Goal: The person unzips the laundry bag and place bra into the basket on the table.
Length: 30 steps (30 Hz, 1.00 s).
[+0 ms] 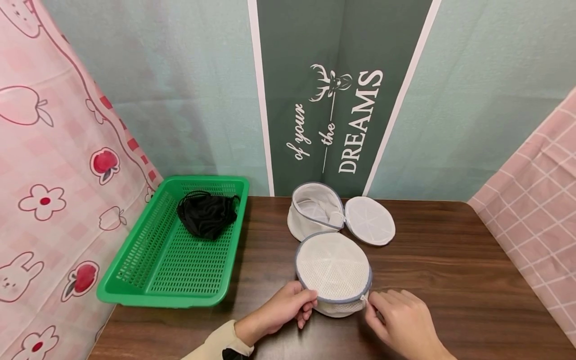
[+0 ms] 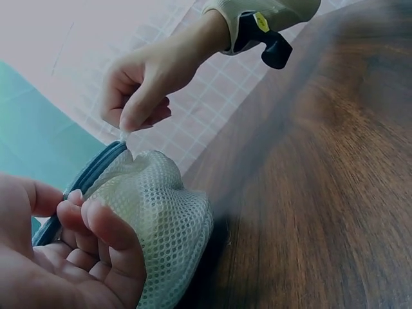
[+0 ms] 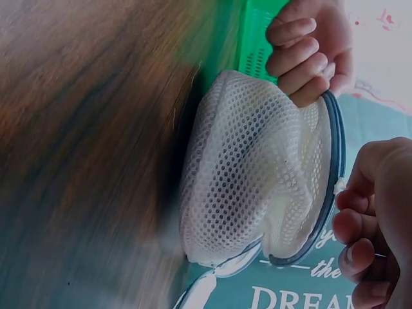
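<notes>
A round white mesh laundry bag (image 1: pixel 334 267) with a blue-grey zipper rim stands on the table, its lid lying over the top. My left hand (image 1: pixel 290 306) pinches the rim at the front left between thumb and fingers; the left wrist view shows this grip on the zipper band (image 2: pixel 96 168) closely. At the front right, my right hand (image 1: pixel 402 320) pinches the small white zipper pull (image 3: pixel 340 186). The mesh side (image 3: pixel 241 167) bulges and folds a little below the rim. Whether anything lies inside the bag cannot be told.
Behind it stands a second white mesh bag (image 1: pixel 310 212), unzipped, with its round lid (image 1: pixel 370 221) laid out to the right. A green plastic basket (image 1: pixel 225 280) at the left holds a black drawstring pouch (image 1: pixel 207 215). Hanging cloths border the wooden table (image 1: pixel 450 270).
</notes>
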Available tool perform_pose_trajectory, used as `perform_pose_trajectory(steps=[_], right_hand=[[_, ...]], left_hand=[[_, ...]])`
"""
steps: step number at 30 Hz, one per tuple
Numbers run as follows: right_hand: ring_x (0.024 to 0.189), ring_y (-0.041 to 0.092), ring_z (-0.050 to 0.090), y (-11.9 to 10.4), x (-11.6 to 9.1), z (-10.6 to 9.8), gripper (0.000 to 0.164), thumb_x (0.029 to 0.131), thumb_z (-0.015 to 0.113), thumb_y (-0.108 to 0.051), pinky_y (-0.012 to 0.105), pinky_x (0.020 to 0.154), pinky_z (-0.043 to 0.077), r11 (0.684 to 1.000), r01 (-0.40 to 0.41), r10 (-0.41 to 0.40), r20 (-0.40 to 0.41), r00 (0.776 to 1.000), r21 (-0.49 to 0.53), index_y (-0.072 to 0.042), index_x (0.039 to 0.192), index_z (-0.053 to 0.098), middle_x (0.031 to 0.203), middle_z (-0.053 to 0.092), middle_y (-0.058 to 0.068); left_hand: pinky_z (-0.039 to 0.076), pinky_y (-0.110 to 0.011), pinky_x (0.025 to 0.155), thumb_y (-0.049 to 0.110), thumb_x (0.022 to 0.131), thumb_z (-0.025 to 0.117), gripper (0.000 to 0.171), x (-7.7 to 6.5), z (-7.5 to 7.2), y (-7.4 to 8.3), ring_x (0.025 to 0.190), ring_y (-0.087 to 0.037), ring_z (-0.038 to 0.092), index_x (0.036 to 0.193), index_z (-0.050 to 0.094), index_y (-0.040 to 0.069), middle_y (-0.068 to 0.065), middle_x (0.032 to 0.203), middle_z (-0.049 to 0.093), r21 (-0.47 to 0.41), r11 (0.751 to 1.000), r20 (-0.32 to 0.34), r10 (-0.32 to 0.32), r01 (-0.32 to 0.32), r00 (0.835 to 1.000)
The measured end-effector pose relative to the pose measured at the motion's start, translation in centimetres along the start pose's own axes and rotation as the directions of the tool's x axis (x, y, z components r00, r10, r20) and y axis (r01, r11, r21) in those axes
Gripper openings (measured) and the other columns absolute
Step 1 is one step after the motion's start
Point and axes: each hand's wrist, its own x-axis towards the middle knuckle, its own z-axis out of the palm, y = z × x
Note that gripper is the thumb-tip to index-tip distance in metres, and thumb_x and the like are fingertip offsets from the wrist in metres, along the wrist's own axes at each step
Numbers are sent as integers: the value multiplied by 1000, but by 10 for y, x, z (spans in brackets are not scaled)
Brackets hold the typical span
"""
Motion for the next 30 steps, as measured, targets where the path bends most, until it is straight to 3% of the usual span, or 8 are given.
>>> perform_pose_trajectory(steps=[5, 8, 14, 17, 30], right_hand=[[54, -3, 24, 0, -9, 3, 26, 90, 44, -25, 16, 48, 21, 999, -28, 27, 60, 998, 29, -24, 64, 44, 60, 28, -20], [53, -4, 24, -2, -10, 5, 32, 95, 42, -28, 17, 47, 22, 998, -26, 24, 47, 999, 48, -24, 63, 45, 59, 28, -19], [50, -2, 24, -9, -6, 10, 39, 99, 40, -32, 18, 46, 21, 998, 8, -7, -9, 1000, 56, -22, 61, 45, 58, 27, -17], [51, -3, 21, -13, -5, 11, 40, 100, 40, -32, 16, 47, 18, 997, 17, -17, 3, 1000, 75, -23, 61, 44, 58, 26, -17], [50, -2, 29, -26, 1, 21, 38, 102, 41, -29, 16, 48, 22, 988, 98, -101, 14, 995, 123, -22, 65, 46, 58, 33, -16]], left_hand=[[43, -17, 42, 17, 101, 54, 25, 0, 0, 0, 50, -6, 45, 80, 56, 4, 2, 61, 47, -2, 1000, 20, -7, 7, 1000], [42, -17, 42, 18, 102, 55, 28, 0, 1, 0, 49, -5, 44, 79, 56, 2, 2, 61, 47, 10, 1000, 33, -4, 4, 999], [43, -18, 43, 19, 102, 57, 39, -1, 5, 1, 52, -6, 46, 87, 54, -16, 2, 64, 49, 40, 999, 61, 11, -14, 998], [43, -18, 43, 20, 103, 56, 42, 0, 6, 1, 53, -6, 46, 97, 54, -21, 2, 66, 49, 41, 999, 64, 15, -18, 998], [42, -18, 42, 24, 106, 52, 46, 2, 8, 1, 54, -6, 47, 98, 54, -21, 3, 67, 51, 14, 1000, 82, 19, -21, 996]])
